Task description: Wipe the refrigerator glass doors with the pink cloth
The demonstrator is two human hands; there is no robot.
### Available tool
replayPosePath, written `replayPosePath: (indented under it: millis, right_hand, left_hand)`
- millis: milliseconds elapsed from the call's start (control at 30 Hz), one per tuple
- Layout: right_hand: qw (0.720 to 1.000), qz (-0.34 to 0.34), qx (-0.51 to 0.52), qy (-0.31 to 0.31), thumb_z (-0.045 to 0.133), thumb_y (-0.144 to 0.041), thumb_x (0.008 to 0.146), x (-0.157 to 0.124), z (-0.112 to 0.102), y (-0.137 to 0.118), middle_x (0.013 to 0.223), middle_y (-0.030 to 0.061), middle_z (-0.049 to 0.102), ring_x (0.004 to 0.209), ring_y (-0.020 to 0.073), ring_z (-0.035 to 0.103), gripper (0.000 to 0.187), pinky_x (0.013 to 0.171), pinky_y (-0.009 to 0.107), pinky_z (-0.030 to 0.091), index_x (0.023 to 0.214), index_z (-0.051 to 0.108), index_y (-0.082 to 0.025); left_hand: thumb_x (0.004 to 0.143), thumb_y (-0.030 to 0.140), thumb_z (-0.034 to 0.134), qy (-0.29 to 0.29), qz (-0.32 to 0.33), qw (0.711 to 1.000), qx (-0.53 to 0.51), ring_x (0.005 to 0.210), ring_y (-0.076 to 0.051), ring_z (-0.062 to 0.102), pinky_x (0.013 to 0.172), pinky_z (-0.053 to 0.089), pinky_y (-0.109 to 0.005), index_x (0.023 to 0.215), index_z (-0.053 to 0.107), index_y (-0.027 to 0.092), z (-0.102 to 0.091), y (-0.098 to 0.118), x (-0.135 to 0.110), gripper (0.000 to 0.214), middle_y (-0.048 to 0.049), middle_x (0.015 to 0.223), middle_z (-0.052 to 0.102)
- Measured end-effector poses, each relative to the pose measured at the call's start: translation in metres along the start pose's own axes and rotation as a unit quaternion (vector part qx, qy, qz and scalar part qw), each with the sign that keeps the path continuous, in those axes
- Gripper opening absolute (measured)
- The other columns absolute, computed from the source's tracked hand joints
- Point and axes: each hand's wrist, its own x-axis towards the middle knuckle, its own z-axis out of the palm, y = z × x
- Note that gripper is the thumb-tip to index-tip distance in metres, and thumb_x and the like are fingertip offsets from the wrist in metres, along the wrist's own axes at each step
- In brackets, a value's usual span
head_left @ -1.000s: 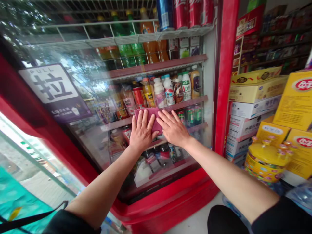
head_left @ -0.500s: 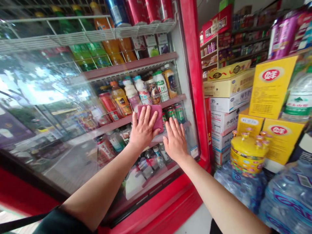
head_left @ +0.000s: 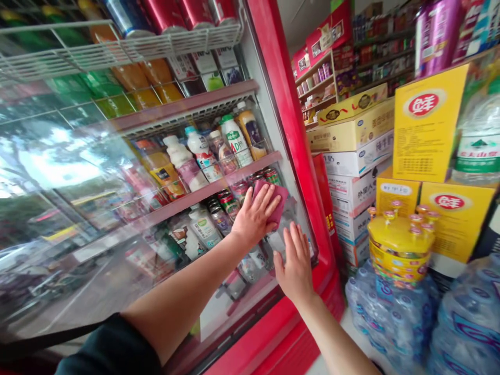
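Note:
My left hand (head_left: pixel 255 216) lies on a maroon cloth (head_left: pixel 278 204), pressing it flat against the glass door (head_left: pixel 94 208) of a red drinks cooler. The cloth's lower part is hidden under my palm and fingers. Just below and to the right, my right hand (head_left: pixel 295 263) rests its spread fingers on the glass near the door's red frame (head_left: pixel 291 135). It holds nothing. Behind the glass, shelves carry bottled milk drinks (head_left: pixel 201 153) and cans (head_left: pixel 250 187).
Stacked printed cartons (head_left: pixel 355 151) stand to the right of the cooler, with yellow boxes (head_left: pixel 425 122) and a yellow round tin (head_left: pixel 400 247) beside them. Shrink-wrapped water bottles (head_left: pixel 390 317) sit on the floor. Shelves of goods line the back.
The cloth and my left hand have slid right along the glass, towards the door's frame. My right hand has dropped lower and moved right. The view has turned to the right.

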Motion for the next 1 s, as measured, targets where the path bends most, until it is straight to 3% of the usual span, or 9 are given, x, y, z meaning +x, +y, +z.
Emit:
replayPosePath:
  millis: [100,200,300,467,600,733,800,1000]
  right_hand:
    - [1.000,-0.002,-0.013,0.002,0.053,-0.023,0.106,-0.022,-0.003,0.023,0.179,0.0180,0.033,0.166,0.0392,0.035,0.077,0.126,0.073,0.043,0.176,0.021,-0.024]
    - [1.000,0.009,-0.016,0.008,0.054,-0.022,0.106,-0.029,-0.003,0.034,0.178,0.0197,0.036,0.166,0.0385,0.033,0.077,0.127,0.073,0.043,0.175,0.022,-0.021]
    - [1.000,0.011,-0.020,0.005,0.055,-0.020,0.105,-0.032,0.001,0.034,0.177,0.0208,0.036,0.167,0.0379,0.032,0.077,0.128,0.073,0.042,0.175,0.023,-0.020]
    - [1.000,0.020,-0.009,-0.007,0.054,-0.017,0.104,-0.040,0.010,0.029,0.176,0.0197,0.038,0.166,0.0366,0.035,0.075,0.127,0.072,0.045,0.174,0.026,-0.022]
    - [1.000,0.027,-0.003,0.004,0.053,-0.016,0.105,-0.039,0.013,0.028,0.174,0.0203,0.043,0.165,0.0363,0.037,0.073,0.126,0.073,0.046,0.173,0.027,-0.022]
    - [0.999,0.037,-0.001,-0.004,0.052,-0.016,0.105,-0.037,0.015,0.028,0.173,0.0208,0.044,0.164,0.0359,0.038,0.069,0.126,0.071,0.046,0.170,0.032,-0.020]
    - [0.999,0.041,-0.001,-0.006,0.052,-0.016,0.105,-0.037,0.016,0.030,0.172,0.0211,0.045,0.164,0.0351,0.038,0.066,0.126,0.070,0.046,0.168,0.036,-0.019]
    - [0.999,0.047,-0.002,0.003,0.054,-0.017,0.103,-0.033,0.012,0.034,0.172,0.0232,0.044,0.166,0.0342,0.035,0.062,0.129,0.068,0.043,0.164,0.042,-0.015]
  left_hand:
    - [0.096,0.059,0.068,-0.013,0.024,1.000,0.007,0.172,-0.035,0.013,0.139,0.010,-0.065,0.174,0.028,0.020,0.007,0.007,0.004,0.096,-0.0131,0.184,0.012]
    - [0.098,0.059,0.066,-0.013,0.028,0.999,0.011,0.173,-0.034,0.012,0.140,0.004,-0.063,0.175,0.026,0.019,-0.002,-0.001,0.010,0.096,-0.0115,0.184,0.014]
    - [0.100,0.060,0.063,0.028,-0.009,0.999,0.017,0.173,-0.036,0.010,0.139,-0.005,-0.065,0.175,0.023,0.015,-0.028,-0.026,0.029,0.096,-0.0138,0.184,0.011]
    - [0.098,0.053,0.067,0.156,-0.098,0.982,0.032,0.172,-0.041,-0.005,0.137,-0.012,-0.063,0.171,0.021,-0.003,-0.084,-0.086,0.093,0.103,-0.0266,0.183,0.004]
    - [0.101,0.045,0.059,0.203,-0.106,0.973,0.038,0.171,-0.040,-0.011,0.137,-0.007,-0.058,0.168,0.013,-0.011,-0.103,-0.114,0.130,0.098,-0.0293,0.182,-0.001]
    - [0.100,0.039,0.059,0.192,-0.085,0.978,0.013,0.169,-0.043,-0.013,0.135,-0.010,-0.063,0.171,0.017,-0.003,-0.089,-0.096,0.128,0.092,-0.0230,0.184,-0.003]
    - [0.101,0.043,0.058,0.176,-0.067,0.982,0.004,0.169,-0.044,-0.013,0.135,-0.011,-0.065,0.171,0.020,0.000,-0.074,-0.073,0.118,0.090,-0.0214,0.184,-0.002]
    - [0.103,0.048,0.056,0.071,0.021,0.997,0.001,0.172,-0.040,0.002,0.140,0.005,-0.061,0.172,0.026,0.002,-0.014,0.000,0.073,0.088,-0.0222,0.183,0.009]
